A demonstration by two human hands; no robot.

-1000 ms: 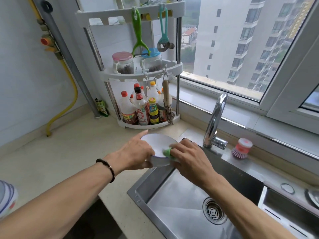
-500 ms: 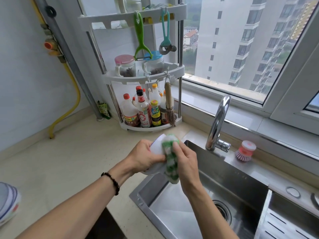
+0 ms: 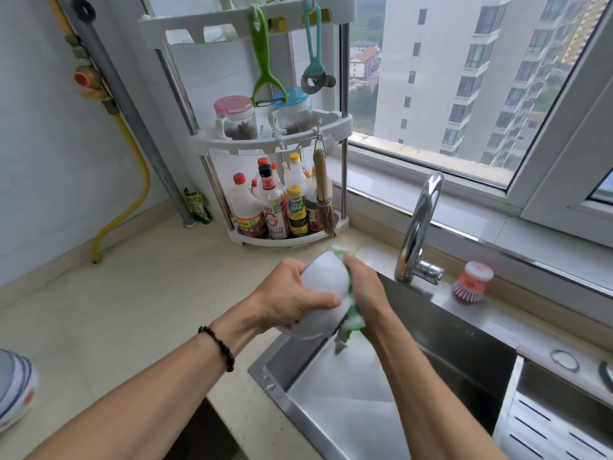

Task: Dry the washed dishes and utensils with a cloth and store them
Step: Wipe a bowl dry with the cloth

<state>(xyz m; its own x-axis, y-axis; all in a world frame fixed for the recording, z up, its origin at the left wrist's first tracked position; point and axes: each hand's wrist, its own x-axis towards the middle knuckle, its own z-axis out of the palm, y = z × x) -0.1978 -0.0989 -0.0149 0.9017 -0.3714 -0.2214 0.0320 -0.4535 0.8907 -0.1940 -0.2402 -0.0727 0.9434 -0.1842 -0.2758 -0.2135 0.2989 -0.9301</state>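
One white bowl (image 3: 323, 293) gripped on its side in left hand (image 3: 287, 295) above sink (image 3: 348, 413) edge, right hand (image 3: 366, 288) pressing checked cloth (image 3: 350, 322) to rim; drying step, likely inside wipe next, storing afterwards.

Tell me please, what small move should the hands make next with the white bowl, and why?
Probably turn the white bowl a little in the left hand so the right hand can rub the green-and-white cloth over a new part. The cloth touches only the bowl's right side, above the sink.
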